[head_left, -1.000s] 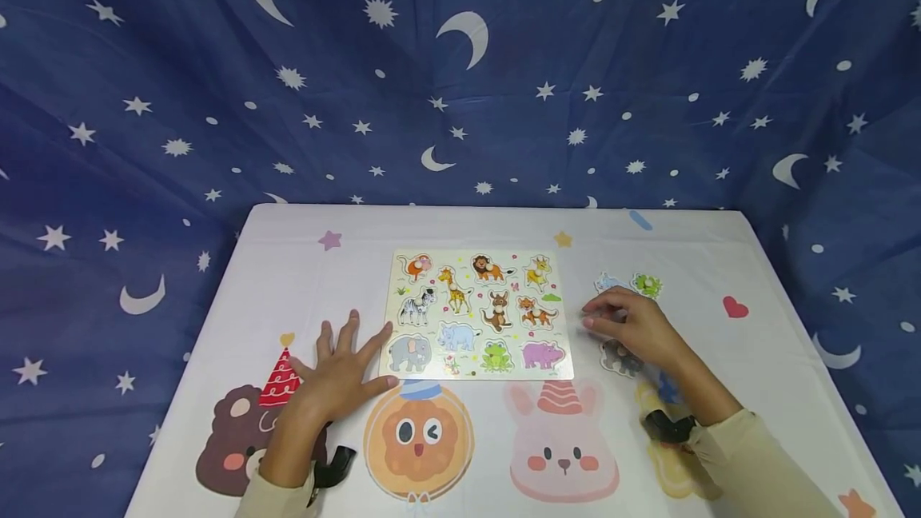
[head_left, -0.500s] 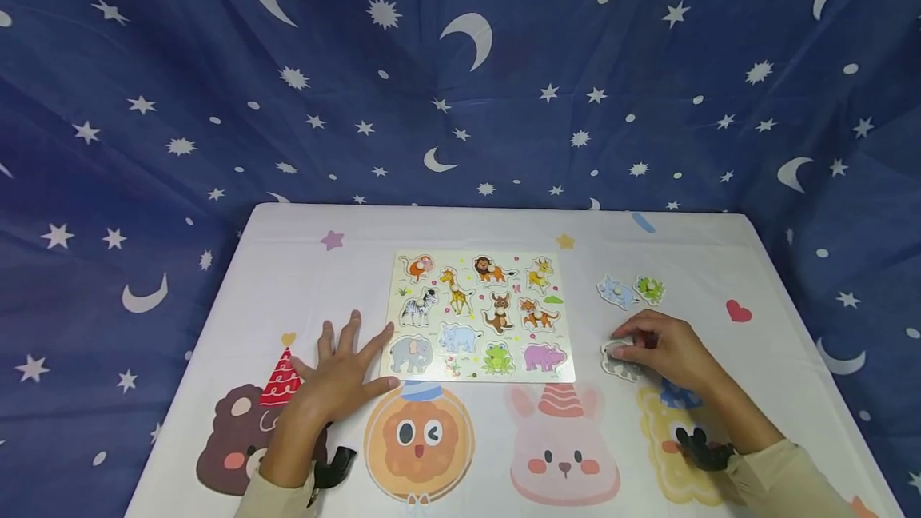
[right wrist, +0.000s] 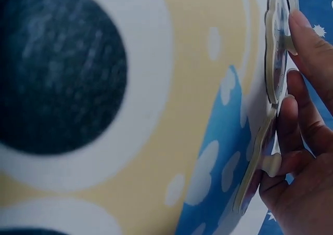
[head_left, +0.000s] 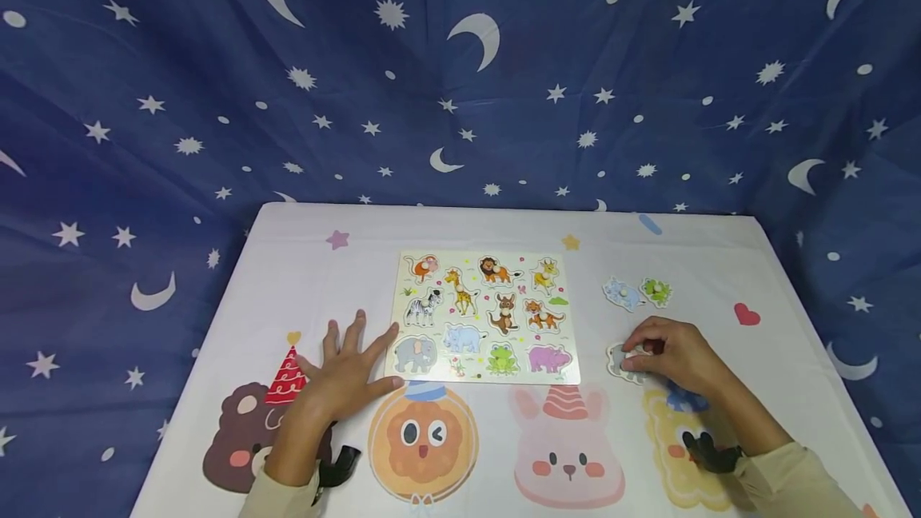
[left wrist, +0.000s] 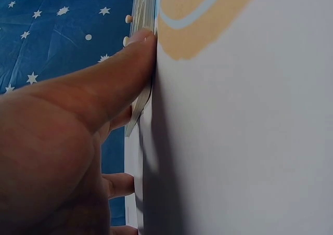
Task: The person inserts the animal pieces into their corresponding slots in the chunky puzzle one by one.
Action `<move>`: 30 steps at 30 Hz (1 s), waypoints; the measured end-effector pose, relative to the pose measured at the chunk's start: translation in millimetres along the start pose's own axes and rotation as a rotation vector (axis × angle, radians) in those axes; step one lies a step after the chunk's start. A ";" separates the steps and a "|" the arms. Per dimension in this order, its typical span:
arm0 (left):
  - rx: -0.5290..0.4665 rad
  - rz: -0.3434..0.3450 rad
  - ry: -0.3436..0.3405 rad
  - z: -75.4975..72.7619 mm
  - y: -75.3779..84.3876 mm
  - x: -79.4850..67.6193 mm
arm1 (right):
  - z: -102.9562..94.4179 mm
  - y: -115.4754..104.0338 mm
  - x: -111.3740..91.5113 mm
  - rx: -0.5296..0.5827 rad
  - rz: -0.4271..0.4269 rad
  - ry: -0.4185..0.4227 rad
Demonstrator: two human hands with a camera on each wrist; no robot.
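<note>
The animal puzzle board (head_left: 528,380) lies flat on the table. My left hand (head_left: 340,380) rests with fingers spread, its index finger and thumb touching the board's left edge and lower left corner. To the right of the board, my right hand (head_left: 676,354) pinches at the grey elephant puzzle piece (head_left: 615,360) with thumb and index finger. In the right wrist view, the knob (right wrist: 291,46) sits between thumb and index finger. A second knobbed piece (right wrist: 255,167) lies under the curled fingers, hidden from the head view.
Behind the right hand lie a blue rhino piece (head_left: 622,292) and a green frog piece (head_left: 656,292). Knobbed animals such as the lion (head_left: 495,271) fill the board's upper rows. A star-patterned blue curtain (head_left: 374,158) hangs behind the white printed tablecloth (head_left: 309,262).
My right hand has moved from beside the board, right and toward me, down to the elephant piece. The rhino and frog pieces are uncovered. My left hand holds its place.
</note>
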State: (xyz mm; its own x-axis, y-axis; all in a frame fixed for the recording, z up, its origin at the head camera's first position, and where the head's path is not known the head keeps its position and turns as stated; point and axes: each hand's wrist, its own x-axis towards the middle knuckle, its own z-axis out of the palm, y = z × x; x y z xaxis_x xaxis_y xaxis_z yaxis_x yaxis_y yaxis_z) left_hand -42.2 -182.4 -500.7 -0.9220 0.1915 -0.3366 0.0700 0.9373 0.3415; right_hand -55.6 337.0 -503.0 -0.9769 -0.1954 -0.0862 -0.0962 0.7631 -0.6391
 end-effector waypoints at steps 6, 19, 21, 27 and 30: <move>-0.006 0.002 0.012 -0.8 1.2 -0.1 | 3.0 3.5 1.3 -0.037 -0.007 0.017; -0.006 0.001 0.012 -1.8 2.0 -0.5 | 5.5 8.7 3.8 -0.049 -0.014 0.024; -0.009 0.002 0.012 -2.7 2.3 -0.8 | 6.7 7.9 3.8 -0.055 -0.012 0.024; -0.008 0.002 0.011 -2.9 2.8 -1.9 | 13.2 4.1 4.1 -0.073 -0.035 0.042; -0.005 0.001 0.009 -2.8 3.9 -1.7 | 15.2 1.0 7.0 -0.075 -0.090 0.065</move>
State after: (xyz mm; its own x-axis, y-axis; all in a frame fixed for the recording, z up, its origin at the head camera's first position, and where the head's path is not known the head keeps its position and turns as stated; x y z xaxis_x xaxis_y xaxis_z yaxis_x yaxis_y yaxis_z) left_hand -41.5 -179.8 -496.4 -0.9253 0.1899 -0.3284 0.0690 0.9355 0.3465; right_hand -59.7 327.1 -515.9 -0.9738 -0.2265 0.0202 -0.1955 0.7886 -0.5830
